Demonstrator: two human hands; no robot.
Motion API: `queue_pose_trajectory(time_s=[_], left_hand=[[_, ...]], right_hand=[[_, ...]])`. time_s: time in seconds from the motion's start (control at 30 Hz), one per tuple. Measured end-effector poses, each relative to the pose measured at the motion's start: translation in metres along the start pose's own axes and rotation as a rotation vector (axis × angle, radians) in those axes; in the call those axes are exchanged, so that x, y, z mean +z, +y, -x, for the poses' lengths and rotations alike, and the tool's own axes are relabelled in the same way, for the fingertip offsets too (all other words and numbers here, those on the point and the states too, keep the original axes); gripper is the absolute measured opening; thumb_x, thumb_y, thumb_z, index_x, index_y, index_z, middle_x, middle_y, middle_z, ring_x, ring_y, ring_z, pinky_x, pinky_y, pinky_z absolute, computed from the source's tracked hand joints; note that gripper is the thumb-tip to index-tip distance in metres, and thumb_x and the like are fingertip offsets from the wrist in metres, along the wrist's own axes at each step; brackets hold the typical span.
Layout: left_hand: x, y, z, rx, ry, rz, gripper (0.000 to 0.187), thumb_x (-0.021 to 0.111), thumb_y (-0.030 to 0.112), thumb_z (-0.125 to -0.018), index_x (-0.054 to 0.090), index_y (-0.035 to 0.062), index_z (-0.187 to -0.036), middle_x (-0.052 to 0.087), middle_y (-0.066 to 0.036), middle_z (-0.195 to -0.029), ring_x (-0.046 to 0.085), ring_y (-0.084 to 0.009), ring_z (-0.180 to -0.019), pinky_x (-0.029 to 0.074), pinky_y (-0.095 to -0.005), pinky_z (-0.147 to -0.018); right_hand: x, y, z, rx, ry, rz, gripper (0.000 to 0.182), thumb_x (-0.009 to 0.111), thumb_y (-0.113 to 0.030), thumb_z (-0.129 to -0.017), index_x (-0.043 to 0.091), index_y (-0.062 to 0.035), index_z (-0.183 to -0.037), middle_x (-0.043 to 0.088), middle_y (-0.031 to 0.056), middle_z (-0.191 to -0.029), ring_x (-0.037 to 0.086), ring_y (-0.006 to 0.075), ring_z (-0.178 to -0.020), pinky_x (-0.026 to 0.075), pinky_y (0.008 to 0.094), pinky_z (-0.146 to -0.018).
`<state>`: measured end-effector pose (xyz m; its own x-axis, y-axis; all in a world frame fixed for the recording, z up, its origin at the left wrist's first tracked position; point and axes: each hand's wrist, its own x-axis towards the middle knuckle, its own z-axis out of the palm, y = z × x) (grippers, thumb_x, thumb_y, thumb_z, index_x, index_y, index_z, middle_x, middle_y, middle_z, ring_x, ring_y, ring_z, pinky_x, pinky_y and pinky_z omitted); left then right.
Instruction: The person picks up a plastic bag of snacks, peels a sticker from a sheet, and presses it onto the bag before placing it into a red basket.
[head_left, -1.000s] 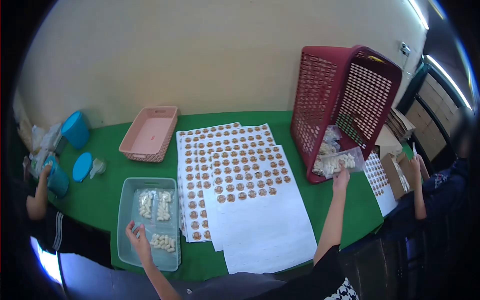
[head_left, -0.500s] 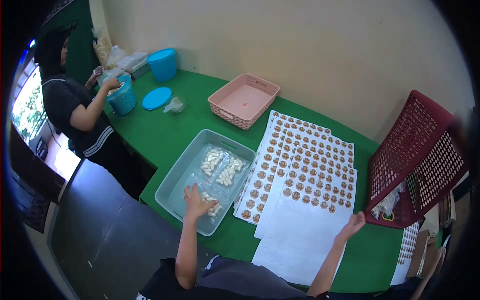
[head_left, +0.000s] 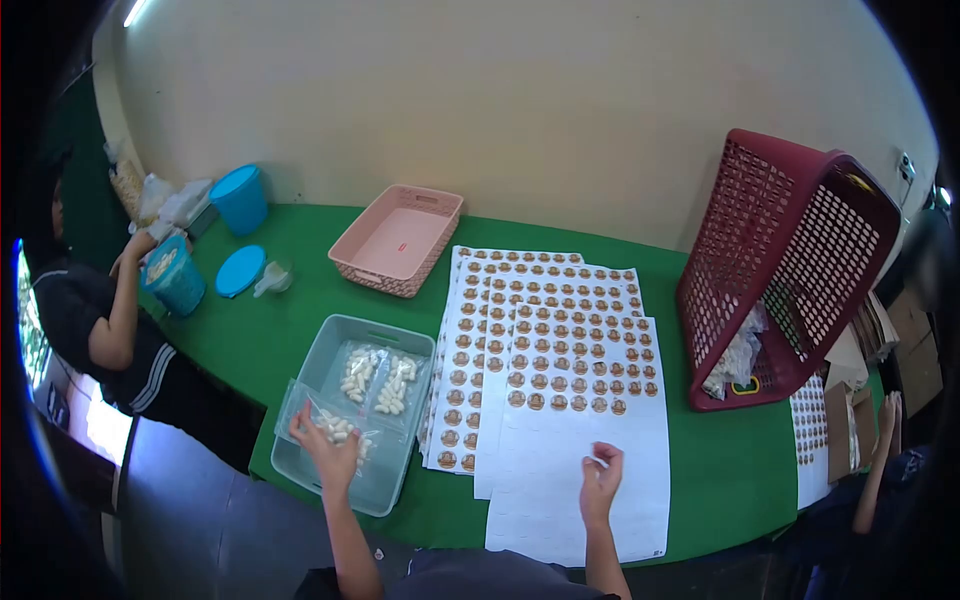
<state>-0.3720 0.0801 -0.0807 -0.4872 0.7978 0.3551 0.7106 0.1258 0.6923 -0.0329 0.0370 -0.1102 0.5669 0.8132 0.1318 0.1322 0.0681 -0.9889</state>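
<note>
A grey-green tray (head_left: pixel 289 449) holds several clear plastic bags of white capsules (head_left: pixel 397 384). My left hand (head_left: pixel 328 446) is inside the tray's near left part, its fingers closed on a clear bag of capsules (head_left: pixel 328 410) whose upper edge is lifted at the tray's left side. Over the blank lower part of a sticker sheet (head_left: pixel 570 455), my right hand (head_left: pixel 602 482) has its fingers curled together; anything between them is too small to make out. Rows of round brown stickers cover the upper part of the sheet, which lies on a stack of similar sheets (head_left: pixel 460 380).
A pink basket (head_left: pixel 395 240) stands behind the tray. At right a maroon crate (head_left: pixel 740 250) lies on its side with plastic bags inside. A blue lid (head_left: pixel 241 271), a scoop (head_left: pixel 272 279) and blue tubs (head_left: pixel 239 200) are at left, near a person (head_left: pixel 100 320). Another person's hand (head_left: pixel 888 415) shows far right.
My view has turned right. My right hand has moved from beside the crate to above the sticker sheet, fingers curled. My left hand now lifts the bag's edge.
</note>
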Motion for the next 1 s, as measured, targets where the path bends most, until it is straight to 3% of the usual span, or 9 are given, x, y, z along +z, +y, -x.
queue_pose_trajectory(time_s=[0.07, 0.27, 0.5, 0.53, 0.57, 0.63, 0.67, 0.77, 1.0], left_hand=[[-0.021, 0.047, 0.000, 0.012, 0.013, 0.176, 0.078, 0.066, 0.003, -0.053, 0.027, 0.0021, -0.121, 0.021, -0.017, -0.115, 0.031, -0.0308, -0.100, 0.034, -0.0357, -0.080], [-0.009, 0.136, 0.046, 0.393, -0.562, 0.410, 0.076, 0.068, 0.008, -0.056, 0.028, 0.0005, -0.119, 0.022, -0.015, -0.117, 0.030, -0.0255, -0.103, 0.035, -0.0339, -0.081], [0.002, 0.148, 0.078, 0.245, -0.623, 0.708, 0.104, 0.074, 0.010, -0.056, -0.003, 0.0065, -0.126, 0.006, -0.012, -0.126, 0.021, -0.0266, -0.117, 0.033, -0.0401, -0.089], [0.001, 0.154, 0.079, 0.092, -0.728, 0.976, 0.092, 0.074, 0.012, -0.057, 0.014, 0.0043, -0.125, 0.026, -0.011, -0.122, 0.033, -0.0257, -0.110, 0.035, -0.0373, -0.087], [-0.008, 0.159, 0.074, 0.091, -0.723, 0.975, 0.092, 0.074, 0.012, -0.057, 0.014, 0.0043, -0.125, 0.026, -0.011, -0.122, 0.033, -0.0257, -0.110, 0.035, -0.0373, -0.087], [-0.032, 0.170, 0.065, 0.197, -1.200, 0.730, 0.060, 0.074, 0.016, -0.059, 0.043, 0.0008, -0.108, 0.044, -0.013, -0.108, 0.048, -0.0233, -0.096, 0.040, -0.0347, -0.082], [-0.039, 0.178, 0.069, 0.338, -1.031, 0.765, 0.038, 0.070, 0.010, -0.063, 0.055, 0.0021, -0.097, 0.054, -0.011, -0.095, 0.055, -0.0248, -0.084, 0.042, -0.0326, -0.081], [-0.043, 0.179, 0.061, 0.555, -1.088, 1.048, 0.036, 0.066, 0.004, -0.065, 0.056, 0.0045, -0.100, 0.052, -0.013, -0.101, 0.054, -0.0261, -0.091, 0.043, -0.0332, -0.080], [-0.045, 0.173, 0.059, 0.430, -1.103, 1.035, 0.041, 0.066, 0.004, -0.064, 0.054, 0.0044, -0.103, 0.053, -0.014, -0.102, 0.052, -0.0242, -0.095, 0.043, -0.0311, -0.081]], right_hand=[[0.008, -0.019, 0.009, 0.042, -0.251, -0.091, 0.020, 0.053, -0.002, -0.074, 0.046, 0.0002, -0.092, 0.050, 0.0080, -0.090, 0.048, 0.0151, -0.085, 0.039, 0.0265, -0.074], [0.037, -0.076, 0.026, 0.308, -0.963, -0.413, 0.042, 0.057, -0.009, -0.076, 0.038, 0.0000, -0.113, 0.043, 0.0110, -0.109, 0.048, 0.0171, -0.095, 0.039, 0.0284, -0.083], [0.013, -0.097, 0.031, 0.219, -0.639, -0.497, 0.045, 0.058, 0.000, -0.073, 0.038, 0.0040, -0.113, 0.048, 0.0129, -0.106, 0.047, 0.0178, -0.099, 0.039, 0.0304, -0.084], [0.009, -0.096, 0.032, 0.155, -0.621, -0.501, 0.045, 0.058, 0.005, -0.071, 0.039, 0.0045, -0.112, 0.049, 0.0133, -0.104, 0.049, 0.0176, -0.096, 0.040, 0.0301, -0.084], [0.007, -0.100, 0.035, 0.155, -0.625, -0.502, 0.045, 0.058, 0.005, -0.071, 0.039, 0.0045, -0.112, 0.049, 0.0133, -0.104, 0.049, 0.0176, -0.096, 0.040, 0.0301, -0.084], [-0.002, -0.114, 0.046, 0.055, -0.619, -0.568, 0.042, 0.056, 0.007, -0.072, 0.041, 0.0052, -0.110, 0.049, 0.0130, -0.105, 0.050, 0.0174, -0.094, 0.041, 0.0312, -0.083], [-0.007, -0.120, 0.049, 0.050, -0.641, -0.584, 0.036, 0.058, 0.004, -0.072, 0.046, 0.0030, -0.106, 0.050, 0.0159, -0.103, 0.052, 0.0228, -0.093, 0.041, 0.0348, -0.083], [-0.001, -0.117, 0.044, -0.195, -0.799, -1.042, 0.029, 0.060, -0.001, -0.072, 0.053, -0.0004, -0.100, 0.049, 0.0195, -0.100, 0.053, 0.0298, -0.091, 0.042, 0.0391, -0.082], [-0.007, -0.111, 0.033, -0.183, -0.762, -0.828, 0.032, 0.060, -0.006, -0.070, 0.054, -0.0036, -0.101, 0.047, 0.0178, -0.101, 0.045, 0.0285, -0.098, 0.035, 0.0418, -0.086]])
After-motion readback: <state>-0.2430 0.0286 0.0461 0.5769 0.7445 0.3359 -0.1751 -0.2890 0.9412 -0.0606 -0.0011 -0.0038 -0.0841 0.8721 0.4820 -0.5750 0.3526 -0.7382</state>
